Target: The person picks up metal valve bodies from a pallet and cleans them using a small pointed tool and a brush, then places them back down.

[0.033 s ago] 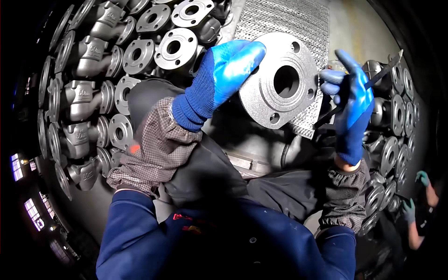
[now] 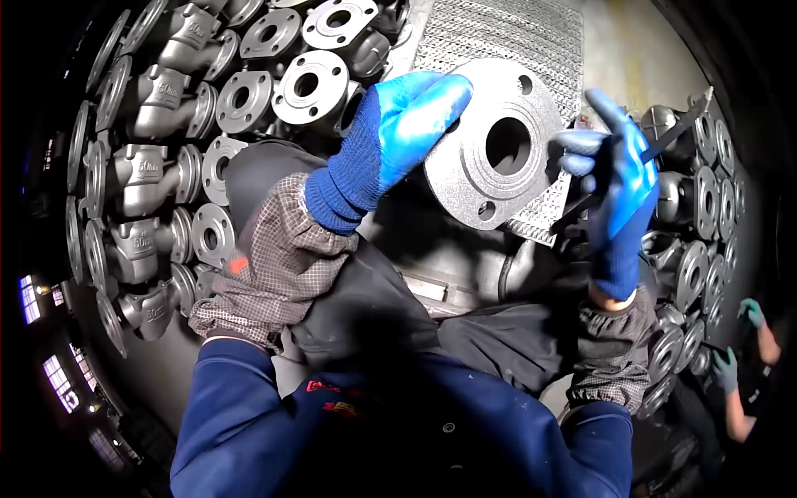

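Observation:
My left hand (image 2: 407, 124), in a blue coated glove, grips the upper left rim of a grey cast-metal valve body (image 2: 531, 112). Its round flange faces me, with a large central bore and smaller bolt holes; the rest of the casting is mostly hidden behind it. At the flange's right edge is my right hand (image 2: 623, 187), gloved alike and closed around a long, dark, flat file (image 2: 682, 131). The file slants from lower left to upper right, its narrow end pointing up. One finger stretches upward while the others curl close to the flange.
Rows of similar flanged valve bodies (image 2: 149, 178) stand at left, with more castings (image 2: 693, 274) stacked at right. Under the held casting lies a textured metal sheet (image 2: 498, 37). Another person's gloved hands (image 2: 726, 373) show at the far right.
My right hand has shifted slightly left and down with the file, bringing its curled fingers to the flange's edge. My left hand and the valve body stay almost still.

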Tool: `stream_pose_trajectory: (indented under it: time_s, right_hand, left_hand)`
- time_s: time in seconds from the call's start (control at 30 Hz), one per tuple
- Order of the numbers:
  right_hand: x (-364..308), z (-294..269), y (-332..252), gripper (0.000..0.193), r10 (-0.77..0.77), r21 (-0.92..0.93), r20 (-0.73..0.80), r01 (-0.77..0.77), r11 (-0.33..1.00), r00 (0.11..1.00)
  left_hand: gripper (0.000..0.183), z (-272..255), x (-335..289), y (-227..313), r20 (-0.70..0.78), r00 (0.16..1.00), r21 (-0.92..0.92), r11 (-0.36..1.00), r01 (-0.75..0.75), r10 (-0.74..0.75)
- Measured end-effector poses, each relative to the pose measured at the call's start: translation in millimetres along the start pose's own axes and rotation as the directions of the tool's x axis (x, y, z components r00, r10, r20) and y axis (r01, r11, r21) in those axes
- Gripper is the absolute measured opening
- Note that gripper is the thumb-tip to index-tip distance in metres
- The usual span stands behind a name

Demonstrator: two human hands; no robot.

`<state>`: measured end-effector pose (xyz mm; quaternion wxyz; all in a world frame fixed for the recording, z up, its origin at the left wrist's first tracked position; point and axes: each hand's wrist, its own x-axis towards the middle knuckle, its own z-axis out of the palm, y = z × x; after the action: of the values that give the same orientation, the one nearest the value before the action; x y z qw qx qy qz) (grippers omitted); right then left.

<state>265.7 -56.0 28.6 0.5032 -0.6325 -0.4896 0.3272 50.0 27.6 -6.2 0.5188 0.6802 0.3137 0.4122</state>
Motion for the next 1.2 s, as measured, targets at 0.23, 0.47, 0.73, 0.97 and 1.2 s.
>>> stream_pose_trajectory:
  time_s: [0.23,0.47,0.73,0.97,1.2]
  right_hand:
    - [-36,49,17,0.047,-0.312,-0.116,0.004,0.310,0.944,0.950]
    - [-62,22,32,0.047,-0.278,-0.265,-0.019,0.263,0.928,0.960]
    - [-69,4,41,0.045,-0.289,-0.270,-0.028,0.271,0.924,0.957]
    - [-68,-20,74,0.037,-0.029,-0.074,-0.215,0.013,0.997,0.976]
    - [-57,-41,100,0.037,0.101,-0.051,-0.229,-0.115,0.992,0.968]
  left_hand:
    - [0.027,22,-4,14,0.114,0.993,-0.168,0.986,0.007,0.012]
    - [0.028,17,9,36,0.460,0.813,-0.116,0.884,0.454,-0.357]
    - [0.045,-63,27,-54,-0.174,0.813,0.034,0.821,0.569,-0.556]
    - [0.054,-7,-9,-116,0.211,0.641,-0.430,0.519,0.739,-0.738]
    - [0.057,21,-14,-92,0.262,0.630,-0.464,0.477,0.747,-0.731]
